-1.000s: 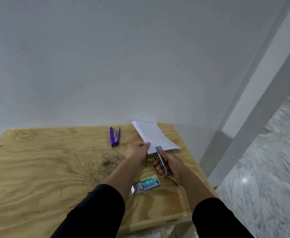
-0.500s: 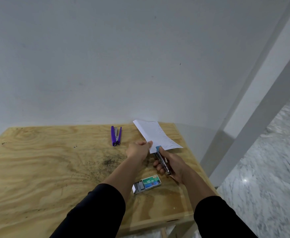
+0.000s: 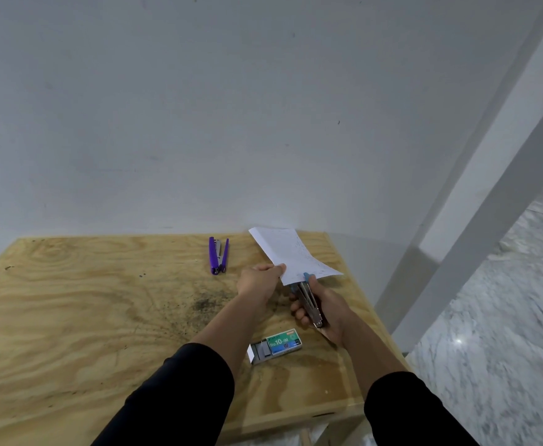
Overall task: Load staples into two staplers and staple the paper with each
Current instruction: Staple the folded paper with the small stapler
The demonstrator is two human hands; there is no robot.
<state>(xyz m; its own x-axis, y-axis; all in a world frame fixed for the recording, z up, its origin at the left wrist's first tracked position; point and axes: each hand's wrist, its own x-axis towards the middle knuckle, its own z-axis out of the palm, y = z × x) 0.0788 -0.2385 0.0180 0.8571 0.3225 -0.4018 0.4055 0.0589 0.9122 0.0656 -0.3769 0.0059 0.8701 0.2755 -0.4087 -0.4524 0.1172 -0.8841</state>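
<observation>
My left hand [image 3: 259,283] pinches the near edge of a white folded paper [image 3: 291,254], holding it tilted above the table. A blue and metal stapler [image 3: 309,302] is gripped in my right hand [image 3: 323,309], its blue nose set on the paper's lower corner. Further back on the table lies a purple stapler [image 3: 218,255], opened into a V shape. A green staple box [image 3: 276,346] sits near my forearms with its tray slid out to the left, showing grey staples.
The plywood table [image 3: 70,317] stands against a white wall. Its right edge is close to my right arm, with marble floor [image 3: 495,317] beyond. A white angled beam [image 3: 489,188] rises at the right.
Both hands, the paper and the blue stapler stay together almost unmoved; the view has shifted slightly.
</observation>
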